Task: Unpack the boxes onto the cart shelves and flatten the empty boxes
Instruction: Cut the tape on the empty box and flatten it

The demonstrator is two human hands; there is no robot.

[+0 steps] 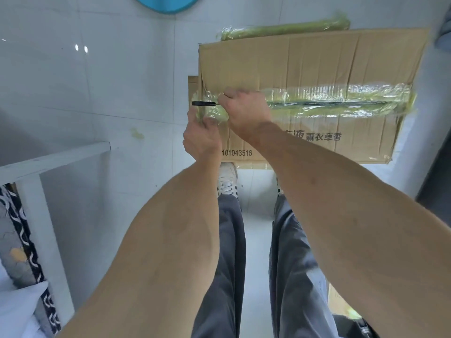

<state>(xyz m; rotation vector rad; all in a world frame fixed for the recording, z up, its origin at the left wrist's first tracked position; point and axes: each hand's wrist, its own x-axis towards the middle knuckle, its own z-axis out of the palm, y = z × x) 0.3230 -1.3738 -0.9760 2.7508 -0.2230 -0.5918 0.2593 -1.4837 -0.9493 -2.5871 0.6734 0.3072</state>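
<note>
So the cardboard box (305, 69) sits on the pale tiled floor (97, 93) right in front of the person's shoes, top seam covered in shiny clear tape (341, 98) with a dark slit already running along the middle. Right hand (246, 111) is curled tight round a thin black tool (203, 103) poking out past the box's left end, and the left hand (201, 137) pinches the loose tape at that same corner, just below the tool
</note>
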